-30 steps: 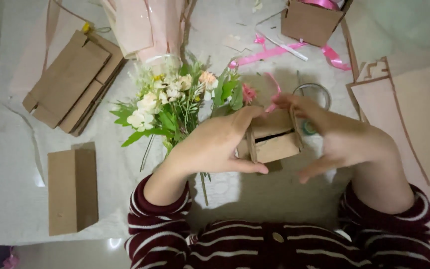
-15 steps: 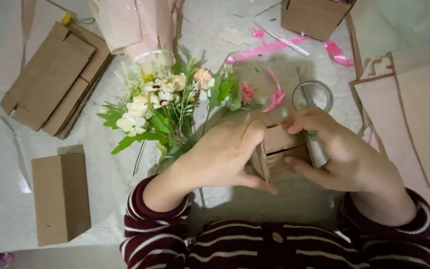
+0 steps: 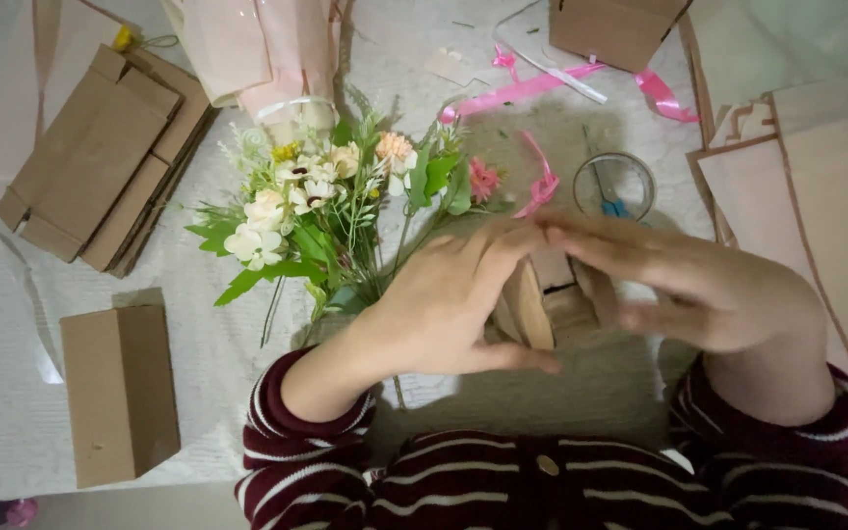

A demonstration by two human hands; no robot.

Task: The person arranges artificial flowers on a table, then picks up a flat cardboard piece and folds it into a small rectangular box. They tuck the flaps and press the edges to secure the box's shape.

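Note:
A small brown cardboard box [image 3: 548, 302] is held between both hands in front of my chest, partly folded, mostly hidden by my fingers. My left hand [image 3: 444, 304] grips its left side with the thumb underneath. My right hand [image 3: 684, 280] covers its top and right side with fingers stretched flat. A bunch of artificial flowers [image 3: 331, 211] with white, yellow and pink blooms and green leaves lies just left of my left hand, stems running under my wrist.
Flat folded cardboard boxes [image 3: 100, 157] lie at the upper left, one more [image 3: 120, 393] at the lower left. Pink wrapping paper [image 3: 257, 49], pink ribbon [image 3: 532, 93], a clear tape roll [image 3: 615, 186], a brown box [image 3: 615, 29] and pale paper sheets [image 3: 826, 196] surround the white cloth-covered table [image 3: 12, 432].
Both hands have turned and pressed the small box, my right hand flattening over its top. The view has shifted slightly.

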